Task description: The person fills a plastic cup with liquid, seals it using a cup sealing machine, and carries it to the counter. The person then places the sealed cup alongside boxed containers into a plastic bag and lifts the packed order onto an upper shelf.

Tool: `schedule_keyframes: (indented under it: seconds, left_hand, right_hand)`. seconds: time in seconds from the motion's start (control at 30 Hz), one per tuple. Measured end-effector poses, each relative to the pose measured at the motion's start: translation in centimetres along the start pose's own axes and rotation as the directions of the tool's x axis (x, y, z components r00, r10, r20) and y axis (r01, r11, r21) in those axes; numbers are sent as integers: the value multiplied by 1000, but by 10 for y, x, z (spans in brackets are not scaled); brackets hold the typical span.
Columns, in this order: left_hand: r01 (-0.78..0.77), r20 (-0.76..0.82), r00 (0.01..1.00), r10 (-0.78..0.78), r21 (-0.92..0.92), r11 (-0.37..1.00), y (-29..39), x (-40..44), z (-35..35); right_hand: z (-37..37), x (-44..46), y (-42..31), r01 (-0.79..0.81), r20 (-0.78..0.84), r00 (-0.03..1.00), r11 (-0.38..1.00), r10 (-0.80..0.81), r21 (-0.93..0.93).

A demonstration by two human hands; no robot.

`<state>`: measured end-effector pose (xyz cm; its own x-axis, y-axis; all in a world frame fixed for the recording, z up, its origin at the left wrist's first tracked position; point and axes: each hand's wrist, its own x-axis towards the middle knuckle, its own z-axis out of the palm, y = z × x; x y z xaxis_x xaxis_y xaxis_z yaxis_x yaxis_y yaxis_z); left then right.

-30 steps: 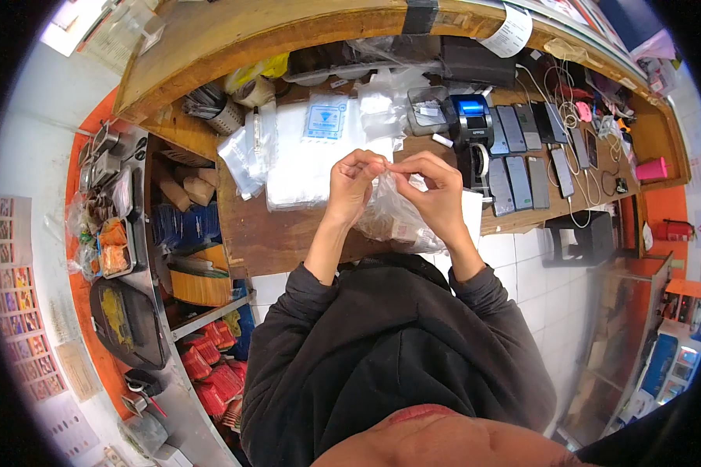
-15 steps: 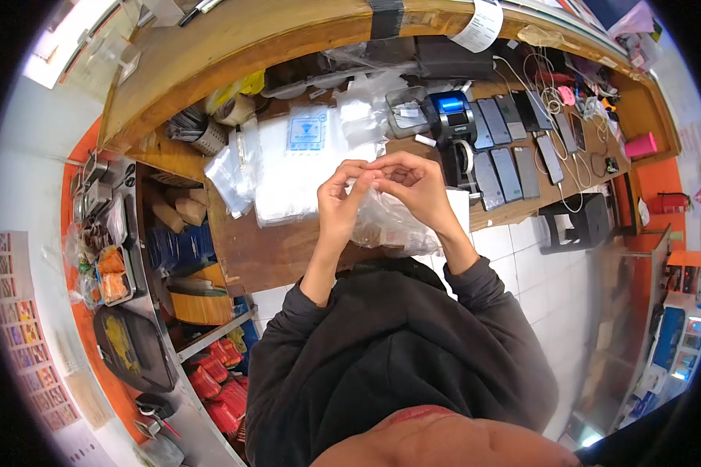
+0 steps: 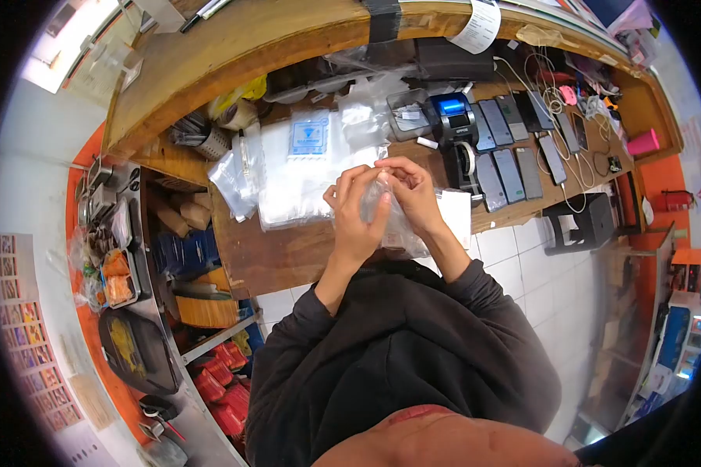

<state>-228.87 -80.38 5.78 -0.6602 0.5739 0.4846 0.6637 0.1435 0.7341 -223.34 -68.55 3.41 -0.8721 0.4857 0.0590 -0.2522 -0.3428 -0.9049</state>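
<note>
A clear, crumpled plastic bag hangs between my hands over the front edge of the wooden desk. My left hand is curled round the bag's upper left side, thumb and fingers on the plastic. With its fingertips pinched at the top of the bag, my right hand is close beside the left. What is inside the bag is hard to make out. Behind the hands lies a stack of white plastic sheets, with a blue-printed packet on top.
Right of the hands stand a small black printer with a lit blue screen and a tape dispenser. Several phones lie in rows with white cables. A mesh pen holder is at the left, under the raised wooden shelf.
My left hand has shifted from a fingertip pinch to curling round the bag's side. My right hand still pinches the top. The camera view has moved slightly.
</note>
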Motion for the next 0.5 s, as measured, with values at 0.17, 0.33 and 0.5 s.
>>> schedule_keyframes:
  seconds: [0.17,0.33,0.5]
  left_hand:
    - [28,-69,997,-40,-168,985,-12,-4,23]
    - [27,-72,996,-51,-301,953,-22,-1,31]
    - [38,-87,994,-69,-320,947,-18,1,32]
  right_hand:
    - [1,2,0,-62,-70,995,987,73,149]
    - [-4,6,-1,-81,-121,987,981,104,177]
    - [0,5,-6,-63,-116,990,990,78,123]
